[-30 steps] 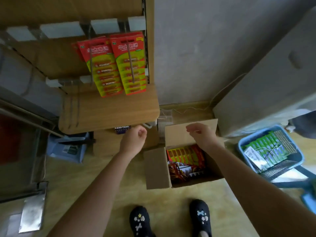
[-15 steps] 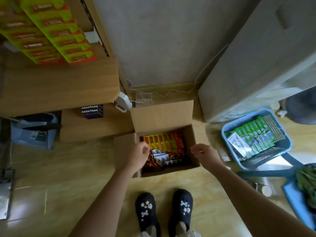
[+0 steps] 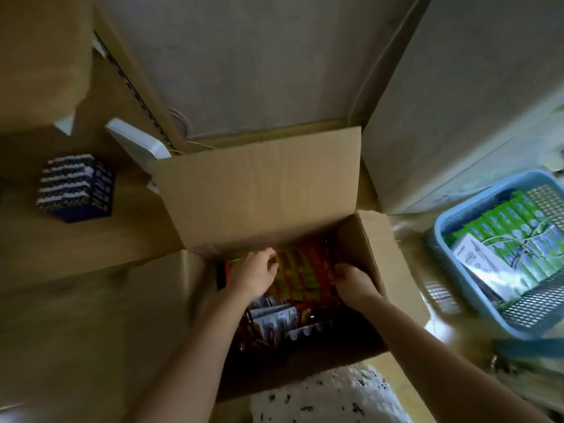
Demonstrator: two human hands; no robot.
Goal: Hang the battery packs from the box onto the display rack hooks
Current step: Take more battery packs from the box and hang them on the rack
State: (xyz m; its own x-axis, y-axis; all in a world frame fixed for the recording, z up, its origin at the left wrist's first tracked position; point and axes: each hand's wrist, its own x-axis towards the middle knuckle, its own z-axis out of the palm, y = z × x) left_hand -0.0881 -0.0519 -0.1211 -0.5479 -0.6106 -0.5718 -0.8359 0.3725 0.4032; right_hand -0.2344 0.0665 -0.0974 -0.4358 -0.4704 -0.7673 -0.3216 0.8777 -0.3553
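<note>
An open cardboard box (image 3: 259, 190) stands on the floor below me, its far flap upright. A stack of red and yellow battery packs (image 3: 302, 270) lies in it at the back. My left hand (image 3: 253, 274) is inside the box with its fingers curled on the stack's left edge. My right hand (image 3: 351, 280) grips the stack's right edge. More blister packs (image 3: 274, 322) lie loose nearer me in the box. The rack's hooks are out of view; only its wooden shelf (image 3: 39, 56) shows at the upper left.
A blue plastic basket (image 3: 451, 221) with green packs sits on the floor to the right. A grey cabinet (image 3: 457, 102) stands behind it. On the left, a dark blue block of batteries (image 3: 76, 187) rests on a low wooden ledge, next to a white device (image 3: 137, 141).
My view has dropped from the rack down to the box. Both hands have gone from above the box's rim into it and onto the red and yellow packs.
</note>
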